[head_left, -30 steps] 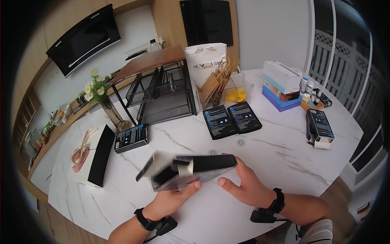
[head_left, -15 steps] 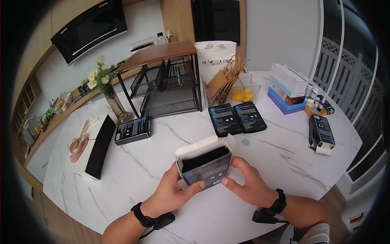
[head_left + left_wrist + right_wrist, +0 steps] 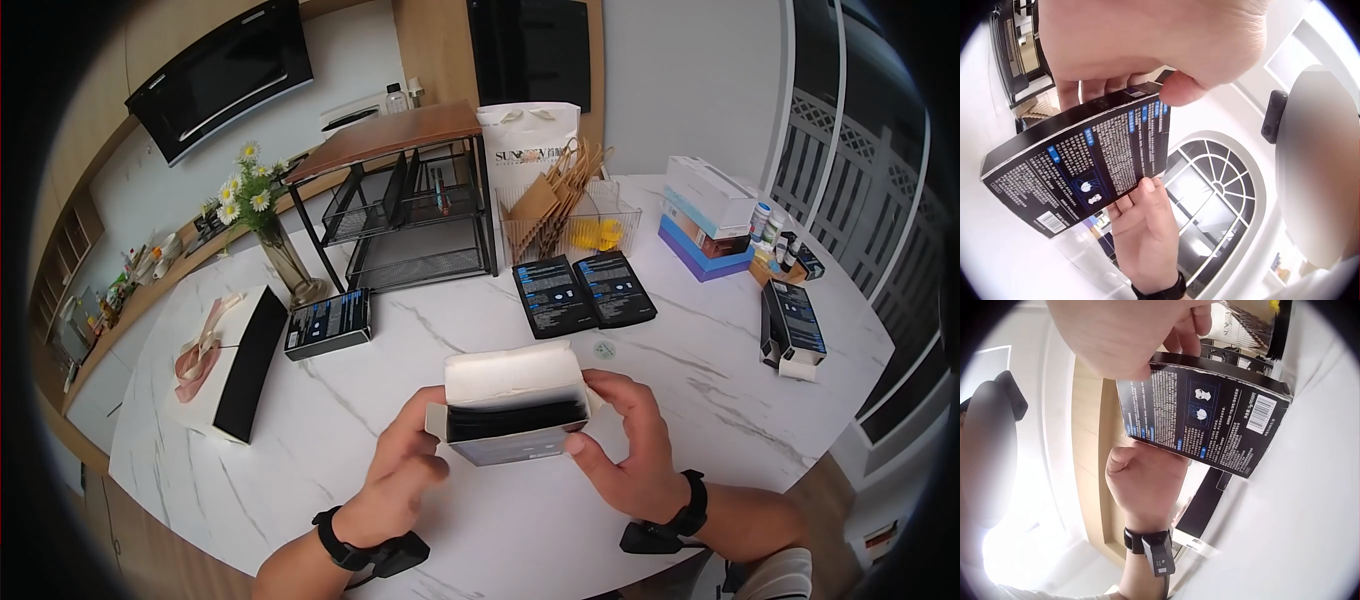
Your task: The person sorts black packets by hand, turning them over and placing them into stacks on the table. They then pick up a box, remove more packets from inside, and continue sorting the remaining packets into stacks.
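Both hands hold an upright black box [image 3: 515,447] over the near part of the table, its white-lined top flap [image 3: 513,374] standing raised. Dark, thin edges show inside the mouth. My right hand [image 3: 635,445] grips the right side, thumb on the near face and fingers behind. At the left side, my left hand [image 3: 405,465] has its fingers behind the box and its thumb bent near the edge. In the left wrist view, that thumb overlaps the box's corner. White and blue print and a barcode [image 3: 1262,414] cover the near face.
Two black packets [image 3: 583,293] lie beyond the box. Another black box [image 3: 328,322] lies left, beside a ribboned white gift box [image 3: 215,370] and flower vase [image 3: 285,258]. A mesh organizer [image 3: 415,262] stands behind. An opened black box [image 3: 797,318] and stacked boxes [image 3: 708,215] are right.
The box has swung from lying tilted sideways to upright, its mouth facing up and its flap raised. My left thumb has come off the near face toward the left edge.
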Demonstrator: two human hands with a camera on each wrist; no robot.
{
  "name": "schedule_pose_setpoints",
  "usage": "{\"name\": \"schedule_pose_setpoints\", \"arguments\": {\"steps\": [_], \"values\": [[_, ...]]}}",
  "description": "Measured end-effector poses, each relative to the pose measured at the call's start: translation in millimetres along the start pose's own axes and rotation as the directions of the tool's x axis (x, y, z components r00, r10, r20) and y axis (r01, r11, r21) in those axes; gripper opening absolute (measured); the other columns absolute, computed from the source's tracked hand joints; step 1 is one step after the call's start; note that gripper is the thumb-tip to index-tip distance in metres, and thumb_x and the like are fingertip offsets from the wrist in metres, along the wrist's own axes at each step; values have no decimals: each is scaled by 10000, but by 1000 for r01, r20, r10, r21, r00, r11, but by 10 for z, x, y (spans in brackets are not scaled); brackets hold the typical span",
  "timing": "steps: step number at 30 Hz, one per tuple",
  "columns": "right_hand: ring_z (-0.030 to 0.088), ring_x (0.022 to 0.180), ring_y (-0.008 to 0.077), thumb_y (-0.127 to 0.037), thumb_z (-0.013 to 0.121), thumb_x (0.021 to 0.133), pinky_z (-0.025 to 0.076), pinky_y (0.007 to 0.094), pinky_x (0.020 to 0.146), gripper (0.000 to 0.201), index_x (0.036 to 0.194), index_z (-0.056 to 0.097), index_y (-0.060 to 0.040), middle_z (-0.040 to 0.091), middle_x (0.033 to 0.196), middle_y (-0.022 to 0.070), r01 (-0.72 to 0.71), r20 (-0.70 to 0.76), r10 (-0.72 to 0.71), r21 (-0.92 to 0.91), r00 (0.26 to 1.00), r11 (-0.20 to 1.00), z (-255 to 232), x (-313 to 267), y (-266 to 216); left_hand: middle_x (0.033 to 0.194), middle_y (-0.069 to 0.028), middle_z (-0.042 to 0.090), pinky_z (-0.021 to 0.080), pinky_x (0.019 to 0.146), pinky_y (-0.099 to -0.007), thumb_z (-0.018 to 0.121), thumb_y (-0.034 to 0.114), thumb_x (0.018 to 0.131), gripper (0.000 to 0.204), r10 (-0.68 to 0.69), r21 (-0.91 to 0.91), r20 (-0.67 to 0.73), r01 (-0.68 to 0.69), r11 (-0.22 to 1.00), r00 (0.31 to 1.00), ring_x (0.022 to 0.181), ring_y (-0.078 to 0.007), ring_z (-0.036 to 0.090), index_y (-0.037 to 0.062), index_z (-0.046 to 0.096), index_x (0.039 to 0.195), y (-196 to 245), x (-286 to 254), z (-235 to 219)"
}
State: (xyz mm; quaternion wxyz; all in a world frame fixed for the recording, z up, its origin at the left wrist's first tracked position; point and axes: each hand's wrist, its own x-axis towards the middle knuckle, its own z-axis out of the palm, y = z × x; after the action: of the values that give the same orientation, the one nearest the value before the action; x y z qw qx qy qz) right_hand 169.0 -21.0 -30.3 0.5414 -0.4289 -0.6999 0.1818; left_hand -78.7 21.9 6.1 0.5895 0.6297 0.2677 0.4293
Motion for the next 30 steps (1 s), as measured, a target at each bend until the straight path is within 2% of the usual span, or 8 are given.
{"name": "schedule_pose_setpoints", "arguments": {"steps": [4,7,9,19,21,22,24,30], "values": [[616,1226,332,-22,711,901,486,398,1038,475,1326,499,-3,587,1360,232,174,-92,-172,20,981,984,52,-11,81,1233,-64,641,365,1082,-327,543,153,945,383,-14,-201,-15,11,979,1000,1180,-154,558,5,543,1299,26,2,-31],[628,1215,332,-4,714,895,503,394,1014,450,1298,513,-7,593,1356,235,158,-92,-156,15,983,987,41,-13,41,1253,-60,630,397,1018,-273,519,150,1052,325,-7,-31,-17,6,1000,1000,1131,-104,541,-10,534,1335,-45,-25,-33],[631,1209,336,-7,717,892,507,392,1008,442,1293,530,-2,597,1354,234,160,-88,-159,1,983,987,20,-11,22,1231,-51,637,428,982,-258,524,299,1098,381,56,51,19,-57,997,998,1100,-87,559,-9,539,1321,-59,-25,-24],[619,1189,337,8,706,871,504,385,994,601,1446,527,9,595,1390,217,256,-15,-262,-175,965,951,-9,4,27,1268,-98,637,461,983,-286,596,183,1060,328,175,149,-86,-161,976,981,1125,-144,592,-12,520,1312,-47,-31,55],[612,1195,338,-5,696,883,499,387,1000,600,1453,513,26,589,1399,221,270,-9,-275,-162,961,949,-1,5,57,1260,-158,651,519,946,-331,654,144,1017,304,460,318,-85,-413,853,884,1110,-220,647,-5,547,1258,-107,18,54],[606,1201,339,-18,686,895,493,389,1006,599,1460,498,42,583,1409,225,283,-4,-287,-151,958,947,3,5,64,1260,-158,651,519,946,-331,654,144,1017,304,459,318,-87,-412,854,884,1110,-220,647,-5,547,1258,-93,34,24],[604,1198,346,-36,675,907,492,394,1006,602,1467,477,59,577,1413,233,271,0,-274,-143,962,952,8,1,40,1219,-211,664,579,847,-365,722,110,952,304,637,623,194,-595,507,746,1013,-295,702,9,575,1198,-54,64,-71],[588,1193,366,-85,648,939,485,419,1006,591,1467,440,82,569,1393,262,250,-6,-251,-102,968,963,-20,6,-23,1179,-244,671,561,790,-359,663,229,1012,297,576,674,274,-581,456,770,953,-286,687,13,544,1178,-9,44,-75]]}}
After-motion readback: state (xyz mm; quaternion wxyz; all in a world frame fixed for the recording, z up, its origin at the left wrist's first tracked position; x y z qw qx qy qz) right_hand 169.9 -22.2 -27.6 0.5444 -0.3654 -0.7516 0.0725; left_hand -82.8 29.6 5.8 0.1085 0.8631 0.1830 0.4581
